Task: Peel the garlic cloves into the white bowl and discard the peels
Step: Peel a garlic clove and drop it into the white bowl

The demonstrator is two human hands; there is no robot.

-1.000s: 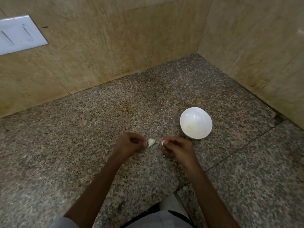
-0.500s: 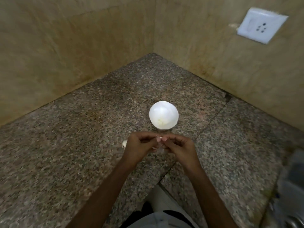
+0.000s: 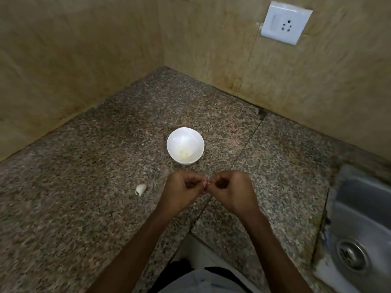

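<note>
A small white bowl stands on the speckled granite counter, with a few pale peeled pieces at its bottom. Just in front of it my left hand and my right hand meet fingertip to fingertip, both curled and pinching a small garlic clove, of which only a sliver shows between the fingers. One unpeeled garlic clove lies on the counter to the left of my left hand, untouched.
The counter sits in a corner between two beige tiled walls. A white wall socket is at the upper right. A steel sink with its drain opens at the right edge. The counter's front edge runs below my forearms.
My left hand has let go of the clove it held a second ago; that clove now lies on the counter. Both hands came together on a small piece. The view swung right, showing the sink.
</note>
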